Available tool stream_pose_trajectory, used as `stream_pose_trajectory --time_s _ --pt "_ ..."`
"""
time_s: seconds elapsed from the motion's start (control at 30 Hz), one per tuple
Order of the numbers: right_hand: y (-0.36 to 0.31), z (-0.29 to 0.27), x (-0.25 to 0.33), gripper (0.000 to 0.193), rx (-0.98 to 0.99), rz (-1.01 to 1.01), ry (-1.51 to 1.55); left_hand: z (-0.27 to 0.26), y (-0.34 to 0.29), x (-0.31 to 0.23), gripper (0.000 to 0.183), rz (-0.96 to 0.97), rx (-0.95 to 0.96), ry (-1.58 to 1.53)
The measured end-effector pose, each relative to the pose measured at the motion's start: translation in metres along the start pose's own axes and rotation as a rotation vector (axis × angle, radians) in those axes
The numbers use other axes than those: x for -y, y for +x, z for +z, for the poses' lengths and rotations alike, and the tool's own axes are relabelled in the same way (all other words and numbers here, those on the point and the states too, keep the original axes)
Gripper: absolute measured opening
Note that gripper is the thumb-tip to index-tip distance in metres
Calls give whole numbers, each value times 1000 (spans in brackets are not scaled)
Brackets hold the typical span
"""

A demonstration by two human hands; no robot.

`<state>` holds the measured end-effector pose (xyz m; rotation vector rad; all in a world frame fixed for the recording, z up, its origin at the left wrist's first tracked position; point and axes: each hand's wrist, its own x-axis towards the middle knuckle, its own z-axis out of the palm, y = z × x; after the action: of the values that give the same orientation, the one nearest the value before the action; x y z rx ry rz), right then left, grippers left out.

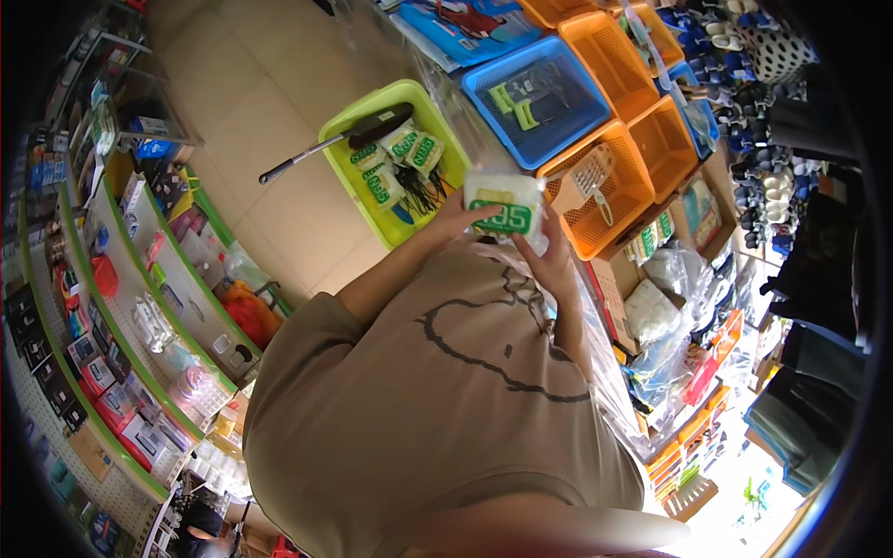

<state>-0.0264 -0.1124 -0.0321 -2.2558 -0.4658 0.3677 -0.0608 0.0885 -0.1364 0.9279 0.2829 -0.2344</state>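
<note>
In front of my chest I hold a clear plastic packet (502, 191) with white contents and a green label. My left hand (450, 223) grips its left side, with a finger laid across the front. My right hand (553, 259) has its fingers closed on the lower right edge. Just beyond my left hand stands a lime-green basket (337, 139) holding several similar packets (379, 186) and a bundle of thin black strands (420, 191). Across that basket lies a long-handled utensil (307, 157) with a dark head, its handle sticking out to the left.
Right of the lime-green basket, a blue basket (484, 93) contains packs with yellow-green parts (526, 113). Orange baskets (614, 70) adjoin it, one holding a slotted turner (593, 173). Shelves (153, 228) line the left, tiled floor (233, 74) lies between, and shoes (777, 200) hang far right.
</note>
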Motion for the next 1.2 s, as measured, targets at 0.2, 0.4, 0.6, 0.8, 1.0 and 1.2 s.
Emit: stream_pose_trajectory --time_s 0.2,0.4,0.6,0.8,1.0,1.2 --pt "-27 4 -34 55 162 174 32 -97 6 62 48 28 -500 -214" --pt "-49 6 -50 47 86 279 62 -164 11 63 50 -164 -883 -382" --pt "-71 14 -57 48 56 337 17 -195 78 -4 97 -608 -755 -316" --pt "-80 15 -58 52 67 347 -14 -275 90 72 71 -550 -1096 -167" --pt "-99 17 -74 54 60 454 -10 -267 4 129 50 -632 -643 115" --pt "-85 7 -85 51 14 451 -43 -315 -102 201 26 -804 -806 346"
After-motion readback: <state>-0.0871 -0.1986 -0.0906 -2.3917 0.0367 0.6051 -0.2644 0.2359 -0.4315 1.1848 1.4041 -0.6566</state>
